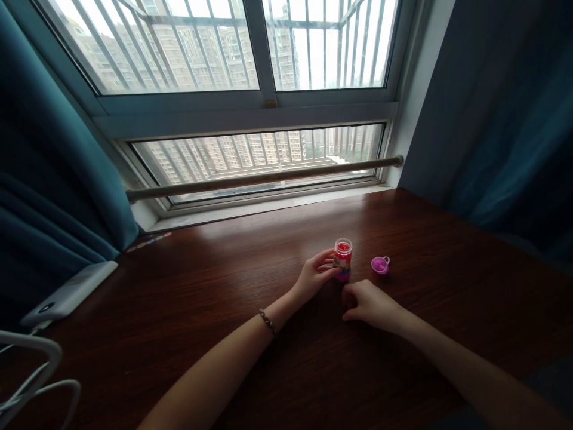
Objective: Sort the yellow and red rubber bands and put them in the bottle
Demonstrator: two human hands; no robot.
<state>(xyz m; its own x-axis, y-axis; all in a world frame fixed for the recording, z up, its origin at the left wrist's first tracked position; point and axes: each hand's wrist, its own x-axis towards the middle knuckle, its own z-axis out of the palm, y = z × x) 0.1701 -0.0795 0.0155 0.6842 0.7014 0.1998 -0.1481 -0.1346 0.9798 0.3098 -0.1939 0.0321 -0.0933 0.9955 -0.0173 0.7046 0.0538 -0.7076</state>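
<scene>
A small clear bottle with a colourful label stands upright on the wooden tabletop, its mouth uncovered and red showing inside. My left hand grips it from the left, thumb in front and fingers behind. Just below and to the right of the bottle, my right hand rests low over the tabletop with its fingers curled in. Whatever those fingers hold, if anything, is hidden. A purple cap with a small loop on its side lies hollow side up, beyond my right hand.
The brown wooden tabletop reaches back to a window with a horizontal rail. At the far left lie a white power strip or box and white cables. Blue curtains hang at both sides.
</scene>
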